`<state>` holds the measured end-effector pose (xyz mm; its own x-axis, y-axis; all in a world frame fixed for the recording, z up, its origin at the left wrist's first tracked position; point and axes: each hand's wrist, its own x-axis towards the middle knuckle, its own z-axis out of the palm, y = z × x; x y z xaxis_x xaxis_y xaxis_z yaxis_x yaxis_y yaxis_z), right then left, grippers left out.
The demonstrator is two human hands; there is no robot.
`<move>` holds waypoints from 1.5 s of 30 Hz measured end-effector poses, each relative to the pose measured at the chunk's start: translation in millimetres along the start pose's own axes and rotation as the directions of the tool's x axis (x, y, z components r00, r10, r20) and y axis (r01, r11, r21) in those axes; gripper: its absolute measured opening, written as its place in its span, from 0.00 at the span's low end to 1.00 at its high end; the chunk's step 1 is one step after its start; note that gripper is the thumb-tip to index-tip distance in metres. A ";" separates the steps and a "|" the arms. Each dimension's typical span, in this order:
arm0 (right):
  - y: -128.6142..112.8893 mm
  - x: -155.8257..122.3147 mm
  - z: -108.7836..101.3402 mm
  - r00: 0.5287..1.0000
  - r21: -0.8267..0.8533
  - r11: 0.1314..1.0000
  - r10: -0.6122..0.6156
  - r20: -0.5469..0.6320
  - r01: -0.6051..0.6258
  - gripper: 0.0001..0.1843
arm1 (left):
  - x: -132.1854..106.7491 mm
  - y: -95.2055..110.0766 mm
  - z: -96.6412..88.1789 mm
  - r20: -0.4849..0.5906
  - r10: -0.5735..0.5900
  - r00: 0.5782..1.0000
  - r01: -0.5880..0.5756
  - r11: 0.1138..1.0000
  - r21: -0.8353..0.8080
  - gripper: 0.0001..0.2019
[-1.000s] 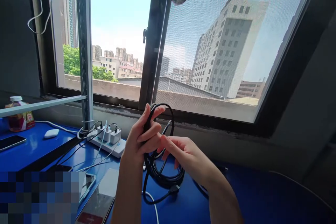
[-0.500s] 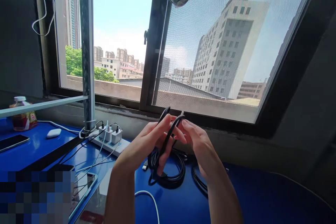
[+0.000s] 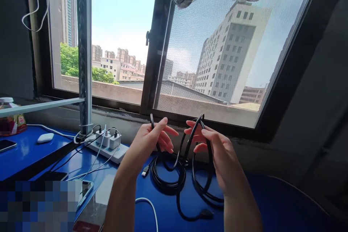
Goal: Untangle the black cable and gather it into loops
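A black cable (image 3: 174, 177) hangs in loops over the blue table (image 3: 272, 206), its coils resting on the surface. My left hand (image 3: 152, 141) is closed on one strand of it, raised at the left. My right hand (image 3: 214, 148) pinches another loop a little to the right, at about the same height. A sagging length of the cable runs between the two hands. One end with a plug (image 3: 206, 214) lies on the table below my right wrist, and a small connector (image 3: 145, 170) shows near my left forearm.
A white power strip (image 3: 108, 146) with several chargers sits at the back left, white wires trailing from it. Phones (image 3: 84, 190) lie at the lower left, a white mouse (image 3: 45, 137) and a bottle (image 3: 9, 119) further left. A window (image 3: 190, 50) fills the wall behind.
My hands have moved apart, drawing the black cable out into two separate loops. More of the cable now lies spread on the table to the right.
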<state>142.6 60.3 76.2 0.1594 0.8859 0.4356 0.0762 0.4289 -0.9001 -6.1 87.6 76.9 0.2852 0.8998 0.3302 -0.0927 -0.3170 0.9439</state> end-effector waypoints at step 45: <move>15.9 2.0 3.2 0.980 -0.325 0.944 0.010 0.201 0.057 0.25 | 12.1 -8.0 0.5 -0.155 -0.135 0.979 0.101 0.973 -0.209 0.18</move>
<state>141.0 69.5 62.7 -0.0407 0.9074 0.4183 0.4007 0.3984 -0.8250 -1.4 100.8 73.4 0.1440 0.9697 0.1973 -0.2613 -0.1550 0.9527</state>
